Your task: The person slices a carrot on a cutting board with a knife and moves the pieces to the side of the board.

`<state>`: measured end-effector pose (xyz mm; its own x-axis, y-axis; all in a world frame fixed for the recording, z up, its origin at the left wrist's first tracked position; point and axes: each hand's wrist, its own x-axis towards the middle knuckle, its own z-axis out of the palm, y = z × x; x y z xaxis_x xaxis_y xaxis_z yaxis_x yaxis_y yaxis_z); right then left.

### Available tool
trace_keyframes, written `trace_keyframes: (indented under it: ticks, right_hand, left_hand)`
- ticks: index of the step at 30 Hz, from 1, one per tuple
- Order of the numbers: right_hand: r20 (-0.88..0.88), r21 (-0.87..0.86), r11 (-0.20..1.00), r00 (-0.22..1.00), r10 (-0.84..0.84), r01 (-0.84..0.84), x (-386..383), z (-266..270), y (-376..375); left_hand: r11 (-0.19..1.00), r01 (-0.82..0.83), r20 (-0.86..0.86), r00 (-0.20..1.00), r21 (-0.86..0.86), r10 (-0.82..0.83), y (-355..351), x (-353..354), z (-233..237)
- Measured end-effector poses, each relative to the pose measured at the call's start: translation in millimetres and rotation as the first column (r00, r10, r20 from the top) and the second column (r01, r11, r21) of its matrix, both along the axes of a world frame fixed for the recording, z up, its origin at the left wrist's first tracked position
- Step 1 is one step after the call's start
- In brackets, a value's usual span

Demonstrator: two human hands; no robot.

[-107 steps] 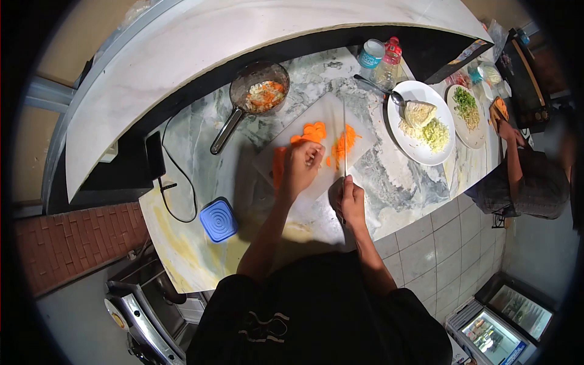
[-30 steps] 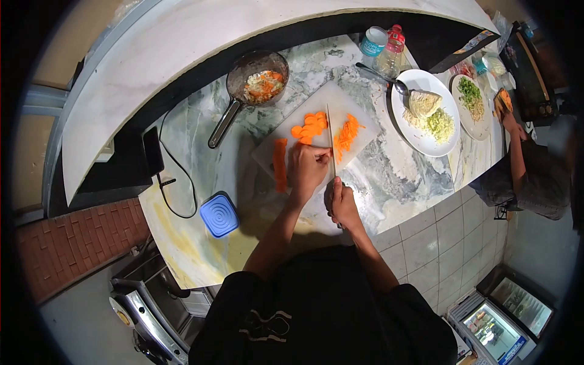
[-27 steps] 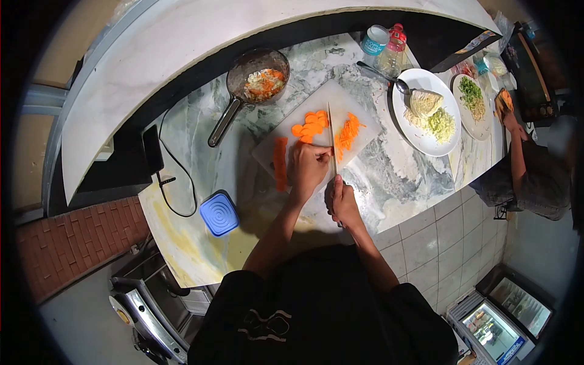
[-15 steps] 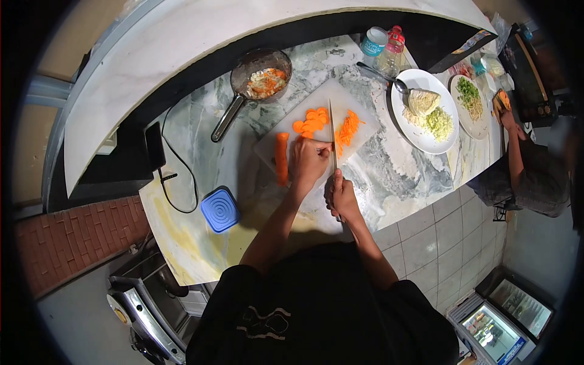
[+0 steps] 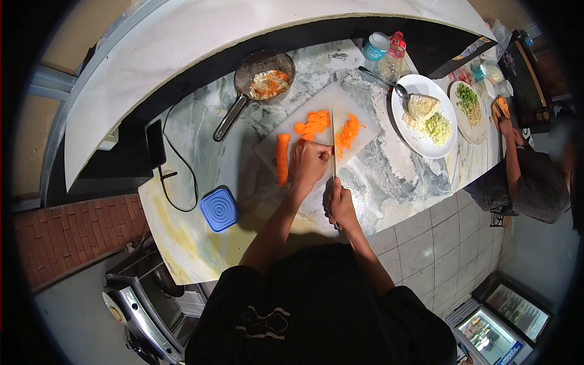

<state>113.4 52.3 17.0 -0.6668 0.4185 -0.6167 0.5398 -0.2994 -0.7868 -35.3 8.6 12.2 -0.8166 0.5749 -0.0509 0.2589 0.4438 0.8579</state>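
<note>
The right hand (image 5: 340, 204) is clenched around the handle of a long steel knife (image 5: 333, 146), its blade over the white cutting board (image 5: 331, 100). The left hand (image 5: 310, 163) lies curled against the blade; whether it pins anything is hidden. Round orange carrot slices (image 5: 313, 123) and thin carrot strips (image 5: 348, 131) are already cut. One whole carrot length (image 5: 282, 159) lies uncut just left of that hand, on the board upon the marble desk (image 5: 389, 176).

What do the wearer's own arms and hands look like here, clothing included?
Both hands are bare, with no gloves: left hand, right hand. The forearms are uncovered to past the elbows. The black short-sleeved top carries a small white print on the chest. No watch or rings can be made out.
</note>
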Motion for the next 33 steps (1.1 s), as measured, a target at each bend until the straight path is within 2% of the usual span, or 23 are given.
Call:
trace_keyframes:
  ticks: [2,6,9,12,14,17,20,23,28,31,33]
  right_hand:
    - [-0.052,0.073,0.997,0.998,-0.025,0.029,-5.0,3.7,-1.4]
    - [-0.064,0.077,0.997,0.998,-0.007,0.012,-13.1,1.1,4.5]
    - [-0.023,0.095,0.995,1.0,-0.008,0.01,-6.2,-1.3,1.8]
    - [0.002,0.177,0.984,1.0,-0.009,0.009,2.7,-6.9,1.5]
    - [-0.027,0.053,0.998,0.999,-0.034,0.036,4.2,-5.0,5.0]
    - [0.03,-0.042,0.998,0.999,-0.044,0.045,1.7,0.3,12.0]
    - [0.001,-0.097,0.993,0.998,-0.069,0.068,-3.0,9.7,12.6]
    - [-0.049,-0.098,0.994,0.997,-0.062,0.057,-1.7,1.0,11.5]
    - [-0.015,-0.115,0.991,0.998,-0.066,0.064,-3.6,3.4,12.5]
    - [-0.005,-0.113,0.991,0.997,-0.079,0.078,-4.2,2.8,12.4]
    - [-0.001,-0.105,0.991,0.996,-0.084,0.084,-4.9,2.4,11.2]
  left_hand:
    - [1.0,0.015,-0.002,1.0,0.0,-0.015,-0.1,0.3,0.0]
    - [1.0,0.003,-0.017,1.0,0.002,-0.003,-0.8,-0.1,0.8]
    - [0.999,-0.045,-0.011,0.999,0.015,0.045,0.1,0.2,0.8]
    - [0.998,-0.023,-0.032,0.999,0.062,0.025,-0.7,-2.0,-8.3]
    - [0.998,-0.022,-0.023,0.999,0.057,0.024,-1.1,-2.5,-9.3]
    - [0.999,-0.017,-0.001,1.0,0.04,0.018,-1.2,-5.1,-10.7]
    - [1.0,-0.015,0.021,1.0,0.017,0.015,0.2,-4.4,-8.2]
    - [1.0,-0.023,0.044,0.999,0.013,0.023,-0.4,-3.8,-6.6]
    - [0.999,-0.014,0.045,0.999,0.045,0.012,-0.2,-5.8,-11.2]
    - [0.999,0.035,0.071,0.997,-0.013,-0.034,-0.8,-5.7,-9.1]
    - [0.999,-0.042,0.098,0.994,0.002,0.042,-0.3,-3.3,-9.8]
